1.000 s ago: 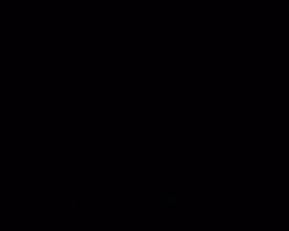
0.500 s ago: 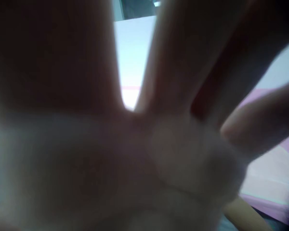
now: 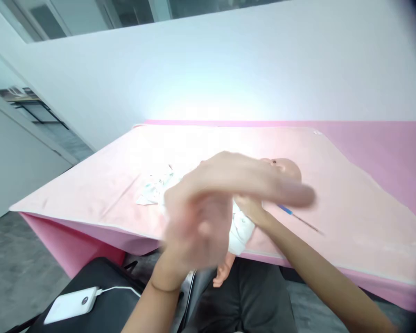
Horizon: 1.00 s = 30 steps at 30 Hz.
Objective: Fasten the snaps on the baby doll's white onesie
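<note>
Left hand (image 3: 210, 201), outstretched, obscures a doll (image 3: 291, 168) and right hand (image 3: 250, 206), whose grip I cannot tell, near a blue-handled tool (image 3: 285, 209).

Motion-blurred, the left hand (image 3: 203, 208) is raised with fingers (image 3: 266, 182) extended. To its right, the right forearm (image 3: 308, 263) slants inward, the right hand (image 3: 248, 206) partly hidden behind the left hand.

Bright picture, blurry left fingers (image 3: 263, 180).
The wall (image 3: 225, 78) glows white low in the middle, and the back of the worktop (image 3: 180, 141) looks washed out. Right corners go dark and fuzzy.
</note>
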Motion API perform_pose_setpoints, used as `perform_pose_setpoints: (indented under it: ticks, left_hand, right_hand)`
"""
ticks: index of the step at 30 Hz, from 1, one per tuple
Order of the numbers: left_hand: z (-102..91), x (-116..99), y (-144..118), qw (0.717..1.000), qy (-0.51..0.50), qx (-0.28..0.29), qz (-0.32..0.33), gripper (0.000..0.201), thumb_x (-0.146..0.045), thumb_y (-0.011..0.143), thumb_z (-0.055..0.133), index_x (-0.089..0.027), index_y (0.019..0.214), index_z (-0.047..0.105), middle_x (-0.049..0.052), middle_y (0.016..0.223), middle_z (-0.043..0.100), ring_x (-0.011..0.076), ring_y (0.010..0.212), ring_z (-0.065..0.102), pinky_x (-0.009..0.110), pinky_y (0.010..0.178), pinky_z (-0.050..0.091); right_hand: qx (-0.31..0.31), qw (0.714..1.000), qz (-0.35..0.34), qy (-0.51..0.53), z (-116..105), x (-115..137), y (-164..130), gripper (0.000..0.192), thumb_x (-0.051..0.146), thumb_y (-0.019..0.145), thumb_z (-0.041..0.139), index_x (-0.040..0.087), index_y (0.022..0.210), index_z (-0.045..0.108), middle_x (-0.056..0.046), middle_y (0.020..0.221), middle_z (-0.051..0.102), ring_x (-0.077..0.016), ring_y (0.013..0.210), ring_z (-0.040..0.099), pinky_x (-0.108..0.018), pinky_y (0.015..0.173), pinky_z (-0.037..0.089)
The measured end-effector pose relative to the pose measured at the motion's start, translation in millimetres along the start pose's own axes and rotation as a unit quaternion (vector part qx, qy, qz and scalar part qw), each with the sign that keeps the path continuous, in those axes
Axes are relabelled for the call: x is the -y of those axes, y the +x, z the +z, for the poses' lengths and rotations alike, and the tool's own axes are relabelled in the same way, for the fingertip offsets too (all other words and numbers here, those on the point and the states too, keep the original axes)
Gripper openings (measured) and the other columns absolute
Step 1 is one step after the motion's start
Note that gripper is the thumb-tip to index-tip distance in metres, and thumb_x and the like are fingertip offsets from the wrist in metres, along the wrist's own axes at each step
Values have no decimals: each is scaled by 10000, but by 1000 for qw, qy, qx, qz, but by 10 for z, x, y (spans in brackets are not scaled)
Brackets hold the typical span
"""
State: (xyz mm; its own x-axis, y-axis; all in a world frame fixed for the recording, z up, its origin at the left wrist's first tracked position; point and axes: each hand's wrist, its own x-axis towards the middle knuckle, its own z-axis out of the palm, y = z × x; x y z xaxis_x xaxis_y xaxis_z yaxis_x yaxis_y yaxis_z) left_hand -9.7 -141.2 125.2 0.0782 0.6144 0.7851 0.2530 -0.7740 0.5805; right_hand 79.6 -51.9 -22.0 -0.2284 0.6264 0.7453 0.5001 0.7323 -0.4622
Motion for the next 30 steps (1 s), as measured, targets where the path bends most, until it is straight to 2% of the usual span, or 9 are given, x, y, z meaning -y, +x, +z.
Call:
perform_pose_setpoints:
  ticks: [3,4,8,10,11,14,17,24,30]
  left_hand:
    - [179,370,102,998,-51,-17,-25,388,-464,873,334,-261,841,663,24,751,626,157,710,603,318,690,499]
    - [218,558,124,997,-45,-3,-63,357,-422,867,383,-203,807,659,34,731,621,146,703,596,298,690,488]
    - [206,1321,69,977,3,69,-200,362,-417,832,436,-126,768,642,6,582,536,88,566,500,216,559,404]
    - [125,1554,0,960,-4,102,-262,352,-409,816,448,-113,750,628,-16,541,484,68,489,424,202,480,338]
    - [81,1619,-27,948,-8,142,-284,331,-393,797,473,-108,718,621,-20,534,471,65,484,408,199,470,319]
    - [-14,1678,-56,924,-35,213,-314,297,-379,760,516,-105,689,607,-20,550,452,67,512,395,196,480,299]
    - [-15,1702,-47,922,-68,230,-305,294,-387,735,544,-102,721,612,-10,605,480,77,569,423,205,536,332]
    - [94,1885,-18,949,-33,179,-256,315,-397,745,516,-117,602,545,-20,582,452,82,592,417,213,571,330]
    - [84,1882,57,956,-41,128,-261,340,-388,763,486,-147,531,425,-28,560,375,83,581,377,220,581,333]
  right_hand:
    - [-7,1000,13,25,16,-39,-5,167,105,751,417,182,792,560,-25,774,583,-122,629,513,-245,591,409]
    - [-9,999,12,36,20,-51,-4,152,108,736,429,184,784,552,-23,780,580,-120,619,504,-245,591,406]
    - [-2,999,1,51,30,-88,2,125,123,722,464,190,786,548,-32,827,573,-131,645,509,-247,586,403]
    - [1,999,-3,44,37,-102,6,111,136,739,469,193,787,550,-33,829,571,-132,652,515,-243,576,402]
    - [0,999,-4,38,42,-110,10,108,142,750,467,195,793,552,-33,828,572,-131,652,517,-242,576,402]
    - [-9,1000,-2,14,71,-144,22,120,158,780,456,198,823,561,-34,832,576,-130,650,519,-246,589,401]
    - [-21,1000,5,-7,117,-188,20,129,164,797,441,197,819,564,-30,794,568,-135,657,524,-250,594,396]
    - [-31,997,-35,-68,190,-287,99,161,167,826,396,197,864,549,-46,807,580,-171,748,539,-270,642,392]
    - [-9,995,-63,-83,178,-369,292,180,171,839,377,199,905,542,-52,826,586,-185,778,536,-288,657,387]
